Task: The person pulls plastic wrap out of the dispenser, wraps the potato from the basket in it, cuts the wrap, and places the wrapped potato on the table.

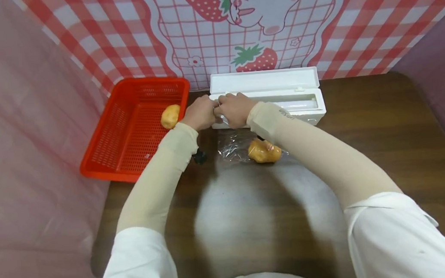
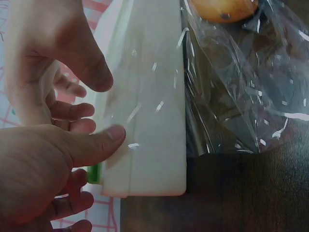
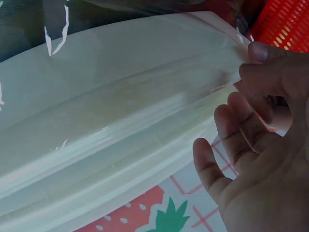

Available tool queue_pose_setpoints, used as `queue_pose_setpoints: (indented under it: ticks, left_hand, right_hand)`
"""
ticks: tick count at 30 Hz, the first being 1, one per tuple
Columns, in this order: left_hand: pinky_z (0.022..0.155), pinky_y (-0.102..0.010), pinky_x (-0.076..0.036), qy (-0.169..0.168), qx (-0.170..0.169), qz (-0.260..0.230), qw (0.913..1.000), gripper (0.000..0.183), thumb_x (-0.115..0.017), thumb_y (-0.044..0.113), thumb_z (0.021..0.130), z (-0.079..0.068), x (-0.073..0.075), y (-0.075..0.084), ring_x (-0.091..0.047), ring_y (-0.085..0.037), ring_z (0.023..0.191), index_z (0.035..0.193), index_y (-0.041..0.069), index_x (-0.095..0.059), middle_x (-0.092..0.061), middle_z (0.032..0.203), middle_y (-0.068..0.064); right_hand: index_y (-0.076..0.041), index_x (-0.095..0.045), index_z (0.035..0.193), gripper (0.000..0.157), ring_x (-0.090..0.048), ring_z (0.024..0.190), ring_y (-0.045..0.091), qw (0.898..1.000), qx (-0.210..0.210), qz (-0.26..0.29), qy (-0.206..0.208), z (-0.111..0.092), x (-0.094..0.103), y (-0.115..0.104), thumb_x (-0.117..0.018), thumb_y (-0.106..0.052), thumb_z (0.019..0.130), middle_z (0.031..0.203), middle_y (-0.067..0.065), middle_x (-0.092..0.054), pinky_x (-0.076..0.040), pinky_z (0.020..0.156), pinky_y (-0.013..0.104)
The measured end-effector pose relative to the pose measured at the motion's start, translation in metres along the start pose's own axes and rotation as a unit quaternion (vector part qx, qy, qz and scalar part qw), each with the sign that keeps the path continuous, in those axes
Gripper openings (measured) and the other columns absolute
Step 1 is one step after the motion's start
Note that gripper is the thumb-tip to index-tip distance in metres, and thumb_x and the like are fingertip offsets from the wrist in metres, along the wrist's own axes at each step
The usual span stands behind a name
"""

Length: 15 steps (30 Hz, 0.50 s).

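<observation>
Both hands meet at the left end of a white cling film dispenser box, its lid raised. My left hand grips the clear cling film at the box's edge, thumb on top and fingers curled beneath. Close beside it, my right hand pinches the film between thumb and forefinger; its other fingers are loosely bent. The film spreads from the box over the table. A yellow-brown potato lies in front of the box with film about it.
A red plastic basket stands at the left with another potato inside. By my left forearm lies a small black object. A red-checked cloth hangs behind the brown table.
</observation>
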<state>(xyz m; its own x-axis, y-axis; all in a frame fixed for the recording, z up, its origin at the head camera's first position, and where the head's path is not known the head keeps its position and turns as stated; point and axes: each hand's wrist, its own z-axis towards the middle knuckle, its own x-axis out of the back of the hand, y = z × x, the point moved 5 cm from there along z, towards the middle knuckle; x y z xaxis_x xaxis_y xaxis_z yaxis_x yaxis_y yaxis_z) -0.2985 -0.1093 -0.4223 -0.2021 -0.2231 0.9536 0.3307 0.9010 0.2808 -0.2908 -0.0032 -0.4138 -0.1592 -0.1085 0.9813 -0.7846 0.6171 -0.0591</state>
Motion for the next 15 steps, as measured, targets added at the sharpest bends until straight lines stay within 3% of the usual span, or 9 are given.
queue_pose_setpoints:
  ticks: [11, 15]
  left_hand:
    - [0.079, -0.04, -0.048, -0.03, -0.018, -0.012, 0.9993, 0.023, -0.085, 0.027, 0.08, 0.013, -0.003, -0.001, -0.054, -0.024, 0.098, 0.099, 0.016, -0.078, -0.063, 0.096, -0.007]
    - [0.077, -0.039, -0.048, -0.049, -0.004, -0.02, 0.9986, 0.022, -0.087, 0.026, 0.078, 0.016, -0.001, -0.001, -0.055, -0.023, 0.093, 0.095, 0.014, -0.078, -0.063, 0.094, -0.006]
  right_hand:
    - [-0.018, -0.066, 0.121, 0.039, -0.054, 0.108, 0.04, 1.0, -0.002, -0.02, -0.019, 0.007, -0.008, 0.012, -0.064, -0.013, 0.083, 0.12, 0.018, -0.055, -0.049, 0.086, 0.061]
    - [-0.018, -0.067, 0.119, 0.037, -0.055, 0.103, 0.039, 1.0, 0.005, -0.016, -0.013, 0.009, -0.007, 0.014, -0.062, -0.013, 0.083, 0.115, 0.018, -0.055, -0.05, 0.083, 0.06]
